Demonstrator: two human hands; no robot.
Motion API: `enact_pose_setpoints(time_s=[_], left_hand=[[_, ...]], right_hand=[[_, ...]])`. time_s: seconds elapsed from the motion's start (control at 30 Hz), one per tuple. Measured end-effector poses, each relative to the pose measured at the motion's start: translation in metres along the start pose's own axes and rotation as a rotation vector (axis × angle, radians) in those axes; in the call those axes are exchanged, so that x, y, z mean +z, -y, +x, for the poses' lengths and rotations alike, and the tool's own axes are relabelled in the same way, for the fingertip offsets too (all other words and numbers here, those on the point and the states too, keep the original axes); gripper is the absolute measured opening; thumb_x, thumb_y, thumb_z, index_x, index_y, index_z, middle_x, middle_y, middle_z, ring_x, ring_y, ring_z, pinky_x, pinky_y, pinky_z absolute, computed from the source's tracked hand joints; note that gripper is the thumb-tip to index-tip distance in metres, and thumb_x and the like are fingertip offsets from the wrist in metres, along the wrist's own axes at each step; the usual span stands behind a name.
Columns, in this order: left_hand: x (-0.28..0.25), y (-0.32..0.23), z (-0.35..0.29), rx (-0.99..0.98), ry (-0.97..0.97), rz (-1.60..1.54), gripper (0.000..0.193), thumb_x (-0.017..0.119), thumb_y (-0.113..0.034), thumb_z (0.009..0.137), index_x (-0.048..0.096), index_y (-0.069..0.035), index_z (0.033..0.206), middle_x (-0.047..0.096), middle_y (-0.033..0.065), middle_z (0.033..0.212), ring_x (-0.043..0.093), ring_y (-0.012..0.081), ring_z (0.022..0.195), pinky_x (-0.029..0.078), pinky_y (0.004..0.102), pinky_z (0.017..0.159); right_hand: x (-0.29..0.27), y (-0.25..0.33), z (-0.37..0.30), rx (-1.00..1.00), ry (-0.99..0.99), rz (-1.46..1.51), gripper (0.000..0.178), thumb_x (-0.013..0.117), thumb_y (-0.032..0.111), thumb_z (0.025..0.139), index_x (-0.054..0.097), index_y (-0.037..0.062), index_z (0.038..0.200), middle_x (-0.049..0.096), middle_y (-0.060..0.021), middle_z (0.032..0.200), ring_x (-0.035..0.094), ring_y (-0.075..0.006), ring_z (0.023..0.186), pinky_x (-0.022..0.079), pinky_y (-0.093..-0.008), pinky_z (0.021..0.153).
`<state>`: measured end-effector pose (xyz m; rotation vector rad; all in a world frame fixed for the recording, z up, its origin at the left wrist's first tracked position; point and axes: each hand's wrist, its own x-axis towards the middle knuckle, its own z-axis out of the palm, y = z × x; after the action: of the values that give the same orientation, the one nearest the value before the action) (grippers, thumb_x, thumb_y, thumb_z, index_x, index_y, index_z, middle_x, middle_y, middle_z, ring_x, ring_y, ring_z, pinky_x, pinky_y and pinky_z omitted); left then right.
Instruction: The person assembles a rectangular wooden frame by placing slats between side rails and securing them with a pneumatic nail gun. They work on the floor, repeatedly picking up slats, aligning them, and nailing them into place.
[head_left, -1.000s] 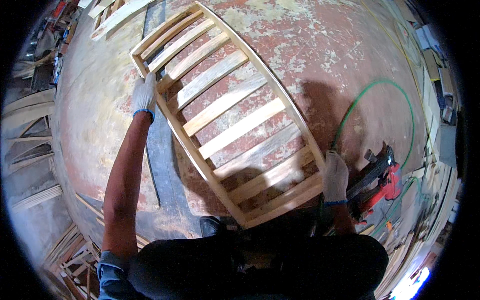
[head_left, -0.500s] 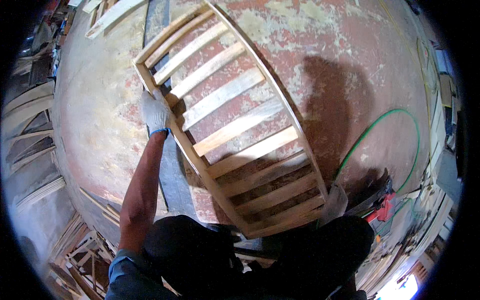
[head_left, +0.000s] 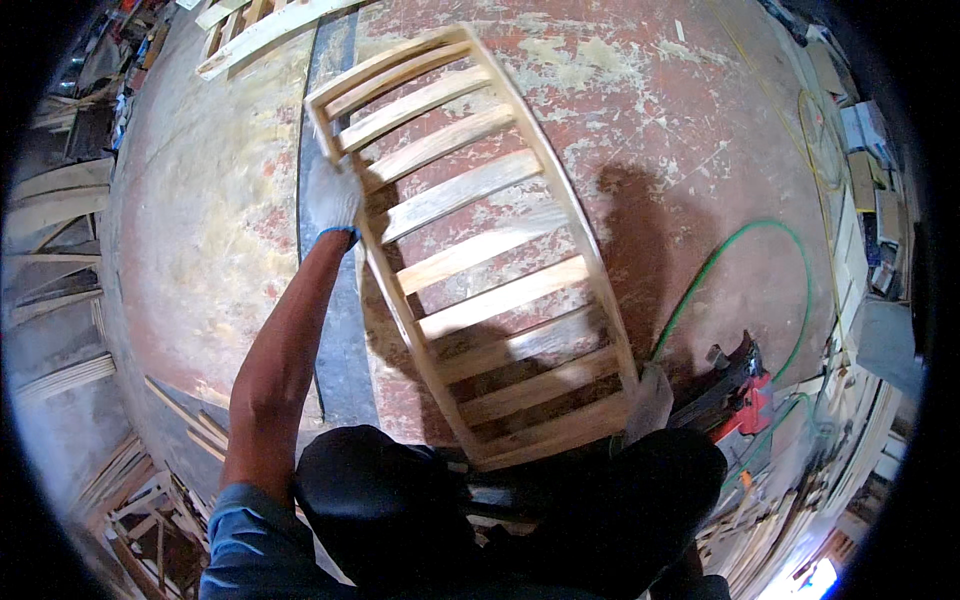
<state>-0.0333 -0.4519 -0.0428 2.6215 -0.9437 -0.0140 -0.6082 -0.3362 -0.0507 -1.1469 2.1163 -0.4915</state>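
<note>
A long slatted wooden frame (head_left: 470, 235), with several pale crosswise slats between two side rails, stretches from my knees up and away across the floor. My left hand (head_left: 335, 192), in a white knit glove with a blue cuff, is closed around its left rail toward the far end. At the near right corner, my right hand (head_left: 650, 398), also gloved, grips the right rail; my knee partly covers it and the fingers are blurred. Right of that hand lies a red and black nail gun (head_left: 748, 400) with a green air hose (head_left: 806, 268) looping away from it.
Another slatted wooden piece (head_left: 270, 40) lies at the far left. Loose wooden strips (head_left: 190, 425) rest on the left floor, beside piles of scrap wood (head_left: 160, 520). More planks are stacked along the right side. A dark strip (head_left: 340, 340) crosses the worn red floor.
The frame has turned slightly clockwise, its far end shifting right. My left hand has moved right and a little farther away with it; my right hand keeps its corner.
</note>
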Motion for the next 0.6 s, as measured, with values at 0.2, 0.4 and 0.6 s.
enact_pose_setpoints(time_s=[0.2,0.4,0.6], left_hand=[[0.026,-0.054,0.007,-0.025,0.063,-0.111,0.037,0.056,-0.034,0.099,0.063,0.003,0.101,0.067,0.0314,0.103,0.065,0.0499,0.1,0.05,0.0577,0.086],[0.031,-0.052,0.002,0.002,0.08,-0.176,0.035,0.054,-0.032,0.101,0.058,0.004,0.1,0.063,0.0317,0.097,0.062,0.0517,0.093,0.047,0.0579,0.082],[0.037,-0.039,0.004,0.057,0.051,-0.12,0.03,0.055,-0.028,0.103,0.055,0.002,0.098,0.06,0.0309,0.094,0.06,0.0521,0.09,0.046,0.0573,0.079]], right_hand=[[-0.009,-0.109,0.029,0.089,0.186,0.157,0.041,0.056,0.033,0.103,0.064,-0.0023,0.121,0.067,-0.0159,0.106,0.065,-0.0305,0.092,0.051,-0.0433,0.084],[-0.012,-0.08,0.01,0.112,0.082,0.183,0.037,0.057,0.03,0.102,0.066,-0.0034,0.115,0.07,-0.0155,0.102,0.067,-0.0283,0.091,0.053,-0.0407,0.082],[-0.01,-0.055,0.003,0.15,0.087,0.139,0.038,0.057,0.031,0.103,0.066,-0.0038,0.116,0.069,-0.0157,0.101,0.067,-0.0283,0.091,0.053,-0.0408,0.082]])
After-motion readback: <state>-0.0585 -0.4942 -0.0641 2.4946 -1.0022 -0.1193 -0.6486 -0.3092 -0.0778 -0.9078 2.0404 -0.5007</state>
